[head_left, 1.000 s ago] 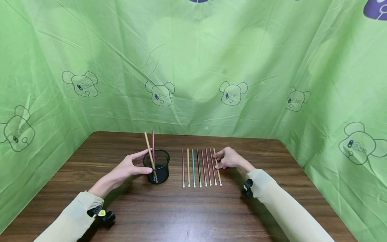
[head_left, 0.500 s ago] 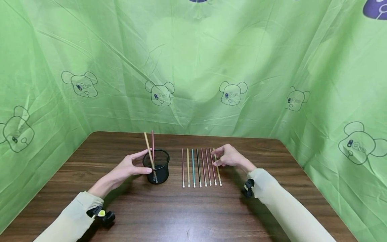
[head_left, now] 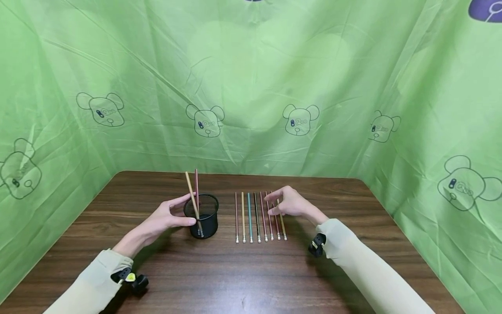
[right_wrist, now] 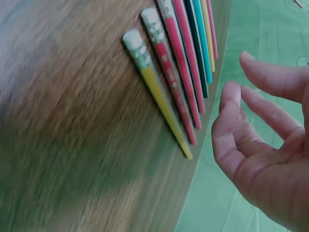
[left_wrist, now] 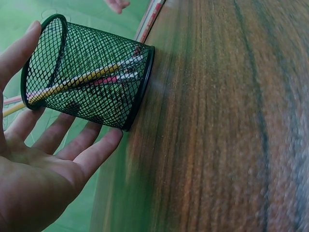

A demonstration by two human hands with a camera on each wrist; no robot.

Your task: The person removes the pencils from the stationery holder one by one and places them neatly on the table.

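Note:
A black mesh pencil cup stands on the table, holding a yellow pencil and a pink pencil with their eraser ends down. My left hand grips the cup, thumb at the near side of the rim and fingers behind it; the left wrist view shows these fingers along the mesh. My right hand hovers over the right end of a row of pencils, thumb and forefinger apart with nothing between them. Below it lie a yellow pencil and several pink ones beside it.
Farther left in the row are a black pencil, a blue pencil, another yellow pencil and a pink one, erasers toward me. Green cloth encloses the brown wooden table at the back and sides.
My right hand has let go of the yellow pencil at the row's right end and drifted left over the pink ones. My left hand keeps its grip on the cup.

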